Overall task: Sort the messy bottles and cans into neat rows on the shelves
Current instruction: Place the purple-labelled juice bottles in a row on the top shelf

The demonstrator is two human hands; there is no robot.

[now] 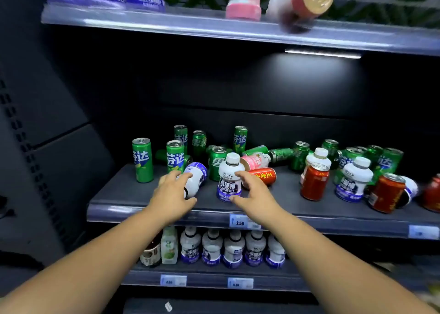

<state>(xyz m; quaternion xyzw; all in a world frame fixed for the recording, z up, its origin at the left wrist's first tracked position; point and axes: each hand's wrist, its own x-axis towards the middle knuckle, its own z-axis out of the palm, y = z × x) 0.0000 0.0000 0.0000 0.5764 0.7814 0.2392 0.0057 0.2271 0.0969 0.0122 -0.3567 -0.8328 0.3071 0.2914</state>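
Observation:
On the middle shelf (142,195) stands a mess of green cans (142,160), red cans (314,182) and white bottles with purple labels. My left hand (172,195) curls over a white and purple bottle (197,176) that lies on its side. My right hand (253,192) is spread beside an upright white and purple bottle (229,179), fingers at its right flank; whether they touch it is unclear. A pink bottle (256,161) and a red can (264,175) lie on their sides behind it.
The shelf below holds a row of white and purple bottles (233,249) with a green bottle (169,245) at the left. The top shelf (214,28) carries purple-labelled bottles, an upright pink bottle (242,4) and a tipped one (302,1). Price tags (238,220) line the edges.

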